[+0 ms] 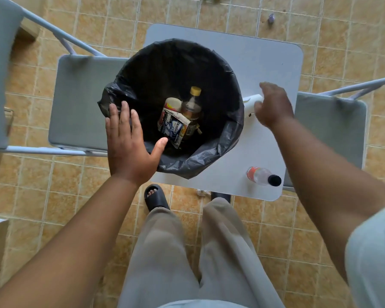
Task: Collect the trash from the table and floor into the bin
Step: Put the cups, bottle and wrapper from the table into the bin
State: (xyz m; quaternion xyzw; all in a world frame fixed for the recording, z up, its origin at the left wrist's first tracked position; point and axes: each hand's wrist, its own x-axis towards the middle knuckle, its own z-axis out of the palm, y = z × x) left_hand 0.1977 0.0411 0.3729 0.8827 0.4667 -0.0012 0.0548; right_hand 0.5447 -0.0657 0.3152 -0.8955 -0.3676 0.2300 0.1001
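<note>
Our left hand (129, 143) rests flat and spread wide on the rim of the round bin lined with black plastic (218, 156), where a yellow-capped bottle (192, 105) and a printed wrapper (176, 127) already lie. Our right hand (273, 105) closes on a crumpled white paper (252, 101) on the grey table (276, 58). The clear black-capped plastic bottle (262, 176) and a small purple scrap on the floor (271, 18) remain.

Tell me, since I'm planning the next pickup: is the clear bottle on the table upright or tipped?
Tipped: the clear bottle lies on its side near the table edge.
</note>
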